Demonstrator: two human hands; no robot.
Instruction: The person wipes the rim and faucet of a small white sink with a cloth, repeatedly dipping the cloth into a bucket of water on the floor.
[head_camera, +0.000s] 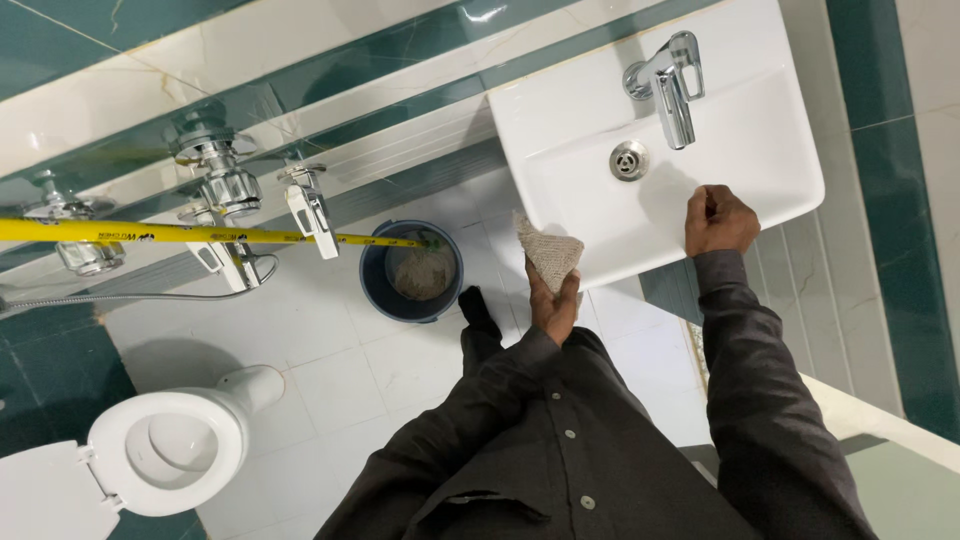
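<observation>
The left hand (553, 305) pinches a folded cloth (548, 252) at the sink's (780, 150) front edge; the right hand (720, 220), its grip clenched and empty, rests inside the basin.

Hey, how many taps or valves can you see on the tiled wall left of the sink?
3: chrome flush valve uppermost, lever tap right of it, chrome valve far left. Others may be hidden.

Glossy white ceramic basin (770, 170), polished chrome tap (672, 85) and drain ring (629, 160), rough woven cloth (548, 252), matt dark plastic bucket (375, 280), glossy green and cream marble-look wall tiles (150, 90), smooth white toilet bowl (165, 450), matt dark fabric sleeve (760, 400)
</observation>
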